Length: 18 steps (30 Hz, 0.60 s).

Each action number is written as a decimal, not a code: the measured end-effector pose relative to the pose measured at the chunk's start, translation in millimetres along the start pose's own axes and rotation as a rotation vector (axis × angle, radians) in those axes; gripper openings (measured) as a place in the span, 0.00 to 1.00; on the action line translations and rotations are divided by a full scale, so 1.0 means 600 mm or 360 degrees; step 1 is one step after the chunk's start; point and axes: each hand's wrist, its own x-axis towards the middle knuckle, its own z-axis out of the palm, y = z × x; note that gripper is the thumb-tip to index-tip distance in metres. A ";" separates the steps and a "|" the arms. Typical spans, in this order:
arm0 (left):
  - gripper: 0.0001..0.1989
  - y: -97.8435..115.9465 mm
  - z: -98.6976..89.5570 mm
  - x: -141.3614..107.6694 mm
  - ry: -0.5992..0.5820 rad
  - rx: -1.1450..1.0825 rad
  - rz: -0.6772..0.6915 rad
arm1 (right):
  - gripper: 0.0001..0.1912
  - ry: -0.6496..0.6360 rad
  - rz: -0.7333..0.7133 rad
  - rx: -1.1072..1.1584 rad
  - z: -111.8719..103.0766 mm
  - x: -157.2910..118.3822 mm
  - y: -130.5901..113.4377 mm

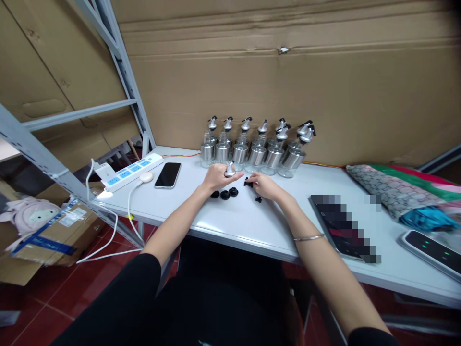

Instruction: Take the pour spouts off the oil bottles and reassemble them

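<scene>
My left hand is closed around a silver pour spout, whose tip points up between thumb and fingers. Just to the right, my right hand pinches a small black cap near the table surface. Several black rubber stoppers lie below my left hand. Another small black piece rests under my right hand. Behind both hands stand two rows of glass bottles with silver bands; several carry silver spouts with black flip caps, while some front ones have bare necks.
A phone and a white power strip with a cable lie on the left of the white table. On the right are a dark, partly blurred tablet-like item, a device with green lights and folded fabric. Cardboard stands behind.
</scene>
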 end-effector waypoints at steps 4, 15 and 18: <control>0.22 0.005 0.005 -0.001 -0.0015 0.0009 -0.0009 | 0.12 0.0145 0.0014 0.0230 -0.022 -0.002 -0.024; 0.24 0.037 0.008 -0.007 -0.0378 -0.0116 0.0122 | 0.22 0.0305 -0.0100 0.0858 -0.034 -0.012 -0.119; 0.28 0.037 0.010 -0.006 -0.0408 -0.0140 0.0131 | 0.21 0.0318 -0.0107 0.0830 -0.032 -0.014 -0.124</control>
